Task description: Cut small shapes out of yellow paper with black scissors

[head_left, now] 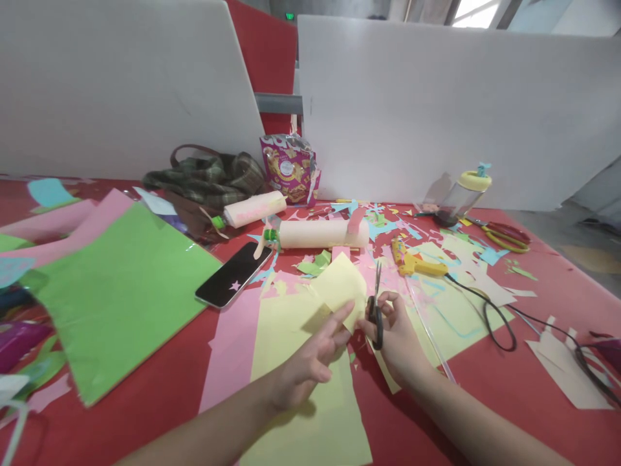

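The right hand (395, 330) is curled around the black handles of a pair of scissors (376, 323), whose blades point away from the person. Just left of that hand, a small yellow paper piece (342, 285) sits at the fingertips of the left hand (310, 366), which has its thumb spread apart and its fingers reaching forward. Whether those fingers pinch the piece or merely rest against it, I can't quite tell, as they overlap its lower edge. Beneath the left hand lies a larger yellow sheet (310, 427), with a pink sheet (226, 349) showing to its left. Farther left of that hand are a dark phone (233, 278) (a tiny pink star (235, 285) on its screen) and a big green sheet (130, 291). Beyond both hands, a paper-wrapped bottle (315, 234) lies on its side. Ahead and to the right of the right hand rests a yellow glue gun (420, 265), its black cord (468, 289) trailing rightward.
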Motion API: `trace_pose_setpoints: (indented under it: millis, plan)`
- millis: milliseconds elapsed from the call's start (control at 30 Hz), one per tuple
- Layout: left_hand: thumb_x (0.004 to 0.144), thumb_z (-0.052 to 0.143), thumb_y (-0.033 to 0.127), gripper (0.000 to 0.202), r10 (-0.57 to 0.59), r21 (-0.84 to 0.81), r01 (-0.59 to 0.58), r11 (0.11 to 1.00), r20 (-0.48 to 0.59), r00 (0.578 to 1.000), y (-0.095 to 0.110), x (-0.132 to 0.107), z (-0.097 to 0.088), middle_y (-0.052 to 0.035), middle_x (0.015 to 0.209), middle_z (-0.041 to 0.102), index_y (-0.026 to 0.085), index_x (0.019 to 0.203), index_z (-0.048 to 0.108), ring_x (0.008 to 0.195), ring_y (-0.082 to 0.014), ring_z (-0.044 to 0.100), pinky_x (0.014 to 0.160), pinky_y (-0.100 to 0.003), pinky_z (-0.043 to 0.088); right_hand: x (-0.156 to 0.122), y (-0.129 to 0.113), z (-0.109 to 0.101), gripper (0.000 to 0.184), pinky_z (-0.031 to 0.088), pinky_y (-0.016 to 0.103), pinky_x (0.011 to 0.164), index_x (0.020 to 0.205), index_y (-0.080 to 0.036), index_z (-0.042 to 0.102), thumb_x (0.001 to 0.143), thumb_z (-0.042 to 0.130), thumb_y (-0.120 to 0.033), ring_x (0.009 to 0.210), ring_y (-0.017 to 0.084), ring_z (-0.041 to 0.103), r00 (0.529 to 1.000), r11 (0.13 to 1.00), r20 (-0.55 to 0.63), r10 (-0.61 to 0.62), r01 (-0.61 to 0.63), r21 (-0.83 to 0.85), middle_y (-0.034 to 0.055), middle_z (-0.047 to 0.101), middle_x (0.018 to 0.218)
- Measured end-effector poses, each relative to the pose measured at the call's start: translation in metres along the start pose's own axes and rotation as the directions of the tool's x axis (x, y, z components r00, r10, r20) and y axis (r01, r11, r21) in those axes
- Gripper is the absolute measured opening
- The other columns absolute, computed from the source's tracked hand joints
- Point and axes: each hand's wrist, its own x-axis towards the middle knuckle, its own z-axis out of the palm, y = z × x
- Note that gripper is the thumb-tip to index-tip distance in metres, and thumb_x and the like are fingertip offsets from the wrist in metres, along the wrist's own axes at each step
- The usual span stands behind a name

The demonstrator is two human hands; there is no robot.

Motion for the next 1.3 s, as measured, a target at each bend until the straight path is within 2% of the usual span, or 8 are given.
trace_pose_setpoints:
  millis: [200,300,400,567,700,933,1133,1300]
  plan:
    - [0.053,0.047,0.011,0.051,0.014,-0.034,-0.020,0.999,-0.160,0.987,0.000,0.001,0.002,-0.0045,0.108,0.050,0.020,0.103,0.040,0.110,-0.0224,0.036,0.094,-0.037,0.019,0.000,-0.002,0.000,0.041,0.034,0.015,0.041,0.076,-0.025,0.033,0.055,0.065,-0.011,0.044,0.004,0.042,1.000,1.000,-0.016,-0.001,0.001,0.004,-0.0094,0.044,0.064]
    - [0.061,0.046,0.007,0.022,0.012,-0.045,-0.032,0.998,-0.388,0.922,0.001,0.003,0.003,0.0016,0.083,0.055,0.021,0.076,0.038,0.085,-0.0148,0.051,0.079,-0.030,0.033,0.000,-0.004,0.001,0.042,0.037,0.016,0.043,0.076,-0.025,0.034,0.054,0.067,-0.012,0.047,0.005,0.045,1.000,1.000,-0.025,0.003,-0.003,0.004,-0.0092,0.045,0.066]
    - [0.069,0.046,0.008,0.018,-0.002,-0.037,-0.020,0.999,-0.513,0.858,0.003,0.008,0.005,0.0028,0.076,0.055,0.020,0.074,0.034,0.070,-0.0109,0.054,0.069,-0.026,0.038,-0.002,-0.006,0.004,0.043,0.040,0.018,0.045,0.076,-0.025,0.034,0.052,0.068,-0.012,0.049,0.006,0.049,1.000,1.000,-0.025,0.013,-0.013,0.006,-0.0088,0.047,0.068]
    - [0.069,0.055,0.019,0.028,-0.065,0.102,0.144,0.984,-0.547,0.835,0.007,0.014,0.012,-0.0050,0.078,0.060,0.016,0.094,0.042,0.067,-0.0153,0.057,0.068,-0.031,0.043,-0.005,-0.007,0.006,0.045,0.043,0.020,0.048,0.077,-0.026,0.033,0.054,0.067,-0.011,0.052,0.008,0.053,0.998,0.997,0.035,0.047,-0.049,0.057,-0.0083,0.050,0.071]
    - [0.070,0.055,0.032,0.024,-0.088,0.210,0.244,0.947,-0.560,0.824,0.007,0.015,0.015,-0.0072,0.072,0.061,0.012,0.083,0.053,0.066,-0.0164,0.058,0.066,-0.031,0.045,-0.006,-0.005,0.005,0.043,0.042,0.020,0.048,0.077,-0.026,0.031,0.056,0.065,-0.009,0.048,0.006,0.051,0.996,0.994,0.075,0.057,-0.064,0.090,-0.0087,0.050,0.069]
    - [0.073,0.048,0.039,0.033,-0.076,0.248,0.237,0.939,-0.524,0.849,0.002,0.018,0.011,-0.0089,0.070,0.062,0.008,0.083,0.056,0.061,-0.0182,0.059,0.061,-0.032,0.047,-0.007,-0.004,0.007,0.044,0.039,0.018,0.044,0.076,-0.025,0.031,0.055,0.067,-0.010,0.048,0.006,0.050,0.995,0.994,0.074,0.067,-0.073,0.076,-0.0081,0.049,0.069]
    - [0.071,0.052,0.037,0.027,-0.005,0.298,0.252,0.921,-0.637,0.771,0.015,0.025,0.008,-0.0073,0.067,0.063,0.010,0.071,0.055,0.065,-0.0180,0.060,0.059,-0.028,0.047,-0.003,-0.006,0.004,0.032,0.038,0.019,0.046,0.076,-0.026,0.033,0.065,0.062,-0.019,0.051,0.008,0.047,0.986,0.993,0.154,0.069,-0.082,0.080,-0.0073,0.046,0.067]
    - [0.070,0.053,0.036,0.026,0.075,0.370,0.222,0.902,-0.640,0.765,0.044,0.038,0.006,-0.0054,0.064,0.061,0.011,0.069,0.052,0.063,-0.0178,0.059,0.047,-0.025,0.048,-0.004,-0.004,0.000,0.024,0.039,0.022,0.051,0.078,-0.026,0.036,0.069,0.058,-0.027,0.061,0.011,0.048,0.968,0.988,0.236,0.084,-0.111,0.105,-0.0044,0.046,0.071]
